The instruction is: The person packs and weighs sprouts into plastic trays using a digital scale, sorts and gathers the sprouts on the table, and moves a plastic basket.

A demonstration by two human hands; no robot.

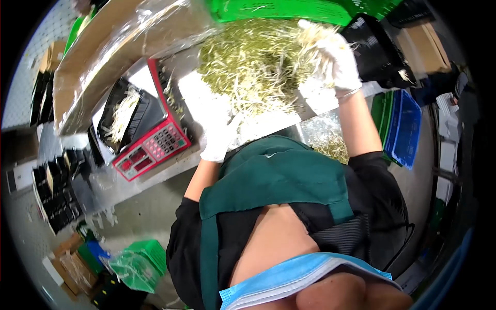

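Observation:
A large heap of pale green sprouts (253, 62) lies on the metal table (155, 178) in front of me. My right hand (336, 62), in a white glove, is closed around a bunch of sprouts at the heap's right side. At the heap's lower left edge is my left hand (219, 137), also gloved in white; glare washes out its fingers, so their pose is unclear. To the left stands a red and white scale (152, 150) with a black tray (147, 119) on it, holding some white sprouts.
A cardboard box (77, 88) with plastic film stands behind the scale. Green crates (279, 10) line the back. Black trays (374, 49) sit at the right, above a blue crate (405, 126). More black trays (57, 194) are at far left.

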